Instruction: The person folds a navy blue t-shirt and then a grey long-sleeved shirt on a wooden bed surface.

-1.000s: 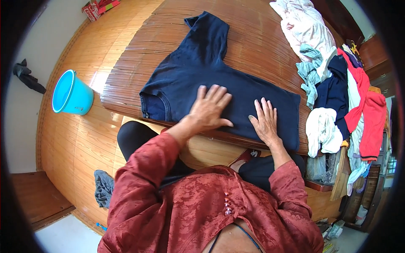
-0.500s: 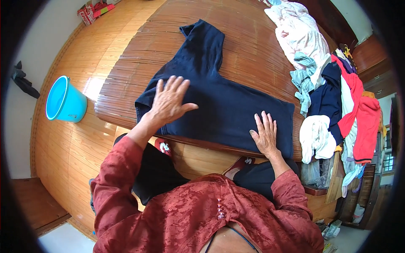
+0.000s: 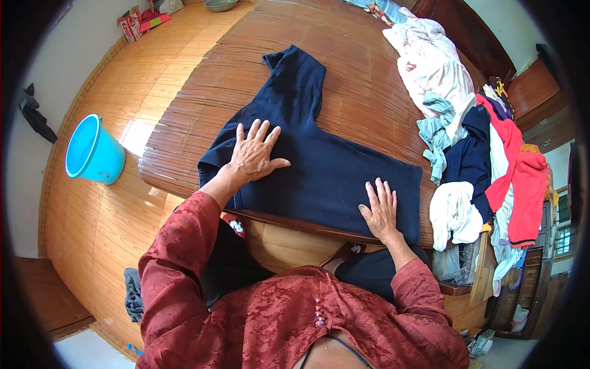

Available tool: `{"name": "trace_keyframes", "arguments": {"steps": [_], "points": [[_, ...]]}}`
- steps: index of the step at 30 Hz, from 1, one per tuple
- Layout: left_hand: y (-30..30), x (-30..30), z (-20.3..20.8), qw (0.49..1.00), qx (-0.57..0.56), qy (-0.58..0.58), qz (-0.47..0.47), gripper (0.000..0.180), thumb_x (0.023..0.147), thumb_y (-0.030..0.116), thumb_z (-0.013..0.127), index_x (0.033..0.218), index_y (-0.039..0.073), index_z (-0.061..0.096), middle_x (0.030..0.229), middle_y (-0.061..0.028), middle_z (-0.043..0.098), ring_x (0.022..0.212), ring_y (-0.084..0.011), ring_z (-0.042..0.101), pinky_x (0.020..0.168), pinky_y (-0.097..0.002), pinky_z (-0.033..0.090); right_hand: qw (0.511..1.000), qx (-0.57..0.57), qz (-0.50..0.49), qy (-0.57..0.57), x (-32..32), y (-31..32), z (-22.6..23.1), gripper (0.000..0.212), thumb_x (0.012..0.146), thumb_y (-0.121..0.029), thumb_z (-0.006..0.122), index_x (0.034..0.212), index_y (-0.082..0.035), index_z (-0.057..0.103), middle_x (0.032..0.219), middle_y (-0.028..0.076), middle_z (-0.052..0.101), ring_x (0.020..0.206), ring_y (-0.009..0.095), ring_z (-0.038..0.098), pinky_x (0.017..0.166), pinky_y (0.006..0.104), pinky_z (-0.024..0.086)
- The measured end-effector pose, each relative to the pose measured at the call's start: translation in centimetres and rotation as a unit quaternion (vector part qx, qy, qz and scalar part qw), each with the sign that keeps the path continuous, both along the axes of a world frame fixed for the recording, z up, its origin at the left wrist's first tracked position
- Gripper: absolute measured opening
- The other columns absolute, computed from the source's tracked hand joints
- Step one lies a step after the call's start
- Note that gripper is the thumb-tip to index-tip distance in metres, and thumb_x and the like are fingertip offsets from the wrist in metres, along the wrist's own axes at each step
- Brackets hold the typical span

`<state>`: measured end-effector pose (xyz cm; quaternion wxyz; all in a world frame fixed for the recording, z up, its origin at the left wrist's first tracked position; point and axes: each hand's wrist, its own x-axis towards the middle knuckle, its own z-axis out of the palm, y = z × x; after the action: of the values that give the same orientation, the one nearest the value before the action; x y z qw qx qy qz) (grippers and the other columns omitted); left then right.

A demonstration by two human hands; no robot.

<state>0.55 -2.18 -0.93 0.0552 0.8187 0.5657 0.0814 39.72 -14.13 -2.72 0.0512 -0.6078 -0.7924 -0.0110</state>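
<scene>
A dark navy short-sleeved shirt (image 3: 344,166) lies spread and folded lengthwise on the slatted bamboo mat (image 3: 356,80), one sleeve pointing away from me. My left hand (image 3: 253,152) rests flat on its upper part, fingers spread and thumb out to the right. Nearer the hem, at the right end, my right hand (image 3: 381,209) lies flat on the cloth with its fingers apart. Neither hand grips anything. The underside of the shirt is hidden.
To the right is a heap of clothes, with a red garment (image 3: 525,197), a white cloth (image 3: 455,212) and a grey-green piece (image 3: 436,135). Behind it lies a pale quilt (image 3: 433,58). A blue bucket (image 3: 101,157) stands on the wooden floor at left.
My left hand has slid slightly right over the shirt, its fingers more spread. The right hand stays near the hem. The whole view has tilted a little.
</scene>
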Motion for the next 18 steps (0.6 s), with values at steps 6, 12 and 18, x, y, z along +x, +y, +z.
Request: {"name": "trace_keyframes", "arguments": {"steps": [6,12,18], "points": [[2.7,-1.0,-0.4,1.0,0.019,0.017,-0.015,0.096,0.084,0.079,0.045,0.154,0.013,0.035,0.16,-0.019,0.028,0.149,-0.0393,0.021,0.117,-0.0651,0.013,1.0,-0.011,0.008,-0.011,0.0,0.2,0.2,0.067,0.095,-0.043,0.058,0.152,-0.016,0.035,0.157,0.02,0.028,0.145,0.041,0.024,0.117,0.0599,0.017],[2.4,-1.1,-0.9,0.999,0.042,-0.012,-0.01,0.094,0.084,0.078,0.045,0.153,0.014,0.037,0.158,-0.0185,0.032,0.149,-0.0389,0.023,0.117,-0.0643,0.014,0.997,-0.053,0.06,0.002,0.1,3.1,4.5,0.06,0.09,-0.049,0.064,0.132,-0.007,0.055,0.136,0.022,0.051,0.123,0.039,0.051,0.104,0.0484,0.042],[2.4,-1.1,-0.8,0.998,0.055,-0.033,-0.008,0.092,0.085,0.077,0.047,0.151,0.014,0.04,0.157,-0.0187,0.034,0.147,-0.0389,0.025,0.117,-0.0637,0.014,0.978,-0.127,0.051,0.159,-2.8,16.4,9.1,0.031,0.09,-0.032,0.068,0.091,-0.002,0.067,0.084,0.019,0.069,0.079,0.032,0.068,0.072,0.0404,0.052]]}}
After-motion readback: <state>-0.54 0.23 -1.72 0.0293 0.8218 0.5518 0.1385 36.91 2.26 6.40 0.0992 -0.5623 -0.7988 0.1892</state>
